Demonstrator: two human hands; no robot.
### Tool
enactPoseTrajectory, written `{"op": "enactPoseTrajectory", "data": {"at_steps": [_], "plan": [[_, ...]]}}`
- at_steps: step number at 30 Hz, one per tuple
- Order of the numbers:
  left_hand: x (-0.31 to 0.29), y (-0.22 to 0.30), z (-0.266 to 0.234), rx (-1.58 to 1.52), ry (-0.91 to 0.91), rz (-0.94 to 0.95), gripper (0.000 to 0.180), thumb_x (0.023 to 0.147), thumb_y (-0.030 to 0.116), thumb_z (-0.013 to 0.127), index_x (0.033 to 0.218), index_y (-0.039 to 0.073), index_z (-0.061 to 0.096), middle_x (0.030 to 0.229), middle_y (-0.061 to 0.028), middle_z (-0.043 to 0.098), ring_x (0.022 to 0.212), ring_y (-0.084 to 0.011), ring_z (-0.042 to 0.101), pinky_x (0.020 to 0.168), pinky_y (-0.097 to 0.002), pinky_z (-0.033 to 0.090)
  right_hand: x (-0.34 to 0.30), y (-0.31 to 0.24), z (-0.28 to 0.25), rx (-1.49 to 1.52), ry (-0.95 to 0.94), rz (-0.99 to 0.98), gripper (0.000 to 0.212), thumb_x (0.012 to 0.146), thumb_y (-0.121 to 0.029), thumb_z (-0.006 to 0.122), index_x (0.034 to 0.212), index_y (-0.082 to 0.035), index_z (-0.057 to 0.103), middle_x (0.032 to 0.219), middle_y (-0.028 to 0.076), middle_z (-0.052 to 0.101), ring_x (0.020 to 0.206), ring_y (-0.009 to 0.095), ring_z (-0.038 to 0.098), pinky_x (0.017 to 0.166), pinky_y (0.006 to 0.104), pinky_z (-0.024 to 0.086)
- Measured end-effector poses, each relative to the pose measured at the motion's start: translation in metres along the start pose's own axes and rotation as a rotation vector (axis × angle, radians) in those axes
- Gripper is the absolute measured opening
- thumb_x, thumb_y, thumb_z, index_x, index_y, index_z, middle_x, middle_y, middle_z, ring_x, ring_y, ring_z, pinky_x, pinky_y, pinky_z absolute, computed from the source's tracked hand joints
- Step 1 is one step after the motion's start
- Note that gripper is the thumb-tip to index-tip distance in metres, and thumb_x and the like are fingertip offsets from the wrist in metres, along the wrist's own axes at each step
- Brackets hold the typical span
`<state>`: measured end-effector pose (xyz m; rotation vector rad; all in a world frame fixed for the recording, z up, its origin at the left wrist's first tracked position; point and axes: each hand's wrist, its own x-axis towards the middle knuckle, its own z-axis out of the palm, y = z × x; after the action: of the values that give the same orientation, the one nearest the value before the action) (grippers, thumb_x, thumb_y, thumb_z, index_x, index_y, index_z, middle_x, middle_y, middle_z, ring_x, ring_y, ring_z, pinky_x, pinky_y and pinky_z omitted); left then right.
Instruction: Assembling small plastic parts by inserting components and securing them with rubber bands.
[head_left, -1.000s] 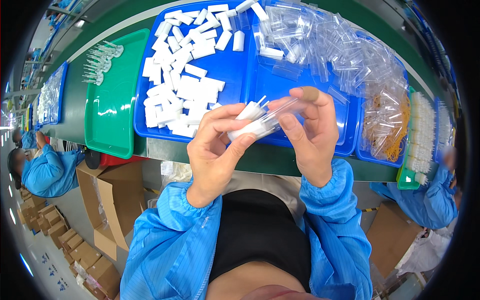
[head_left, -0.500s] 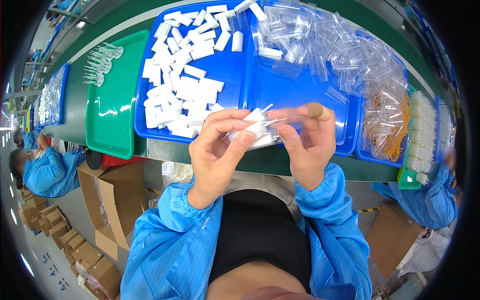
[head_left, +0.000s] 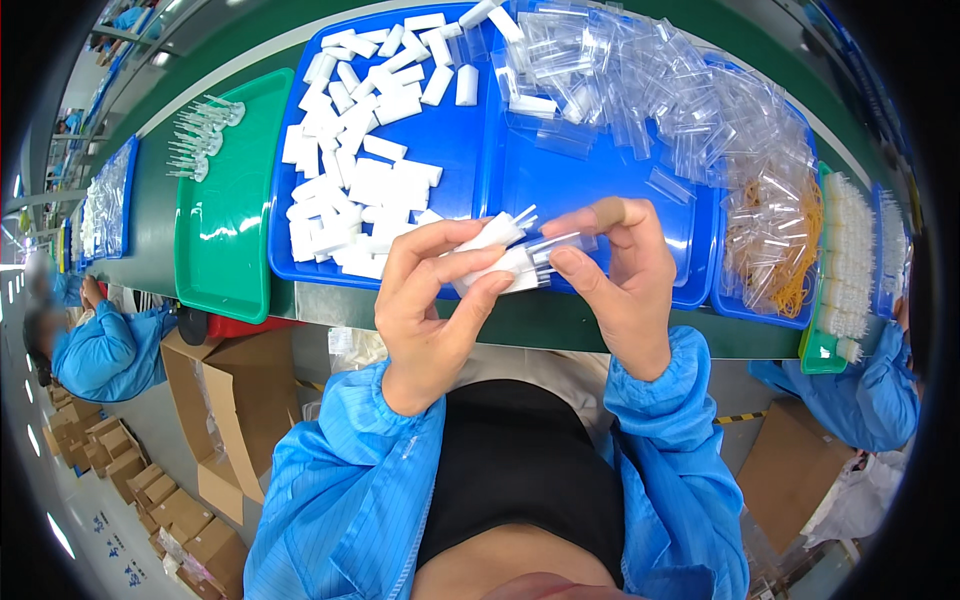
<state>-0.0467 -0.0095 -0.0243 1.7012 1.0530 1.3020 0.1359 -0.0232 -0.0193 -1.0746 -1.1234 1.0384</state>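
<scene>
My left hand (head_left: 428, 310) is closed round a few white blocks (head_left: 508, 262), with thin pale rods sticking out of their right ends. Facing it, my right hand (head_left: 632, 285) pinches a clear plastic sleeve (head_left: 572, 242) between thumb and forefinger. The sleeve's left end meets the rod ends; whether it goes over them cannot be made out. A tan wrap covers part of my right forefinger. Behind my left hand, many similar white blocks (head_left: 372, 180) lie loose in a blue tray (head_left: 440, 150).
Clear sleeves (head_left: 640, 80) heap in a second blue tray (head_left: 560, 190). To the right lie orange rubber bands (head_left: 795, 270) and a green tray (head_left: 822, 352) of white bristly pieces. At left, a green tray (head_left: 225, 240) has small rodded parts (head_left: 205, 135) by it. Co-workers sit on both sides.
My right hand has drawn the clear sleeve slightly, and the blocks in my left hand have turned, so more rod ends show. Both hands stay close together over the tray edge.
</scene>
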Motion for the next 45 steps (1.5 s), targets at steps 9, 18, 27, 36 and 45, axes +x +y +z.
{"op": "enactPoseTrajectory", "data": {"at_steps": [9, 18, 27, 36, 45], "plan": [[0.005, 0.005, -0.004, -0.204, -0.051, -0.059, 0.032, 0.085, -0.001, 0.073, 0.117, -0.001, 0.066, 0.125, -0.0163, 0.058, 0.115, -0.0264, 0.061, 0.088, -0.0333, 0.054, 0.005, -0.009, -0.007, 0.202, 0.005, 0.224, 0.029, 0.088, -0.007, 0.075, 0.108, -0.003, 0.054, 0.103, 0.013, 0.07, 0.099, 0.017, 0.065, 0.089, 0.0308, 0.051], [0.002, 0.003, -0.022, -0.326, -0.149, -0.25, 0.034, 0.088, -0.004, 0.069, 0.122, -0.003, 0.063, 0.126, -0.0169, 0.057, 0.112, -0.0227, 0.062, 0.091, -0.0306, 0.057, 0.003, -0.013, -0.014, 0.155, -0.003, 0.225, 0.026, 0.09, -0.007, 0.072, 0.109, 0.0, 0.056, 0.104, 0.013, 0.07, 0.1, 0.015, 0.065, 0.09, 0.0288, 0.049], [-0.005, 0.01, -0.012, -0.169, -0.07, -0.14, 0.037, 0.079, -0.004, 0.078, 0.115, -0.002, 0.069, 0.121, -0.0168, 0.062, 0.11, -0.0238, 0.064, 0.088, -0.0309, 0.058, -0.012, -0.002, 0.0, 0.005, -0.07, 0.059, 0.027, 0.088, -0.009, 0.076, 0.107, -0.002, 0.06, 0.111, 0.01, 0.063, 0.106, 0.017, 0.063, 0.093, 0.03, 0.05], [-0.008, 0.001, -0.015, 0.019, -0.137, 0.074, 0.051, 0.074, 0.0, 0.083, 0.12, -0.001, 0.061, 0.122, -0.0187, 0.062, 0.111, -0.0299, 0.065, 0.091, -0.035, 0.055, -0.004, -0.009, -0.014, 0.067, -0.163, 0.108, 0.037, 0.085, -0.005, 0.075, 0.117, 0.0, 0.057, 0.123, 0.013, 0.061, 0.114, 0.02, 0.062, 0.101, 0.0329, 0.045], [0.016, 0.008, -0.027, -0.06, -0.397, 0.049, 0.041, 0.076, 0.008, 0.083, 0.113, 0.003, 0.067, 0.129, -0.0163, 0.058, 0.114, -0.0297, 0.062, 0.093, -0.037, 0.051, -0.006, -0.009, -0.023, -0.039, -0.234, 0.022, 0.04, 0.079, -0.001, 0.075, 0.117, 0.0, 0.061, 0.126, 0.016, 0.059, 0.121, 0.024, 0.057, 0.097, 0.0329, 0.049]]}}
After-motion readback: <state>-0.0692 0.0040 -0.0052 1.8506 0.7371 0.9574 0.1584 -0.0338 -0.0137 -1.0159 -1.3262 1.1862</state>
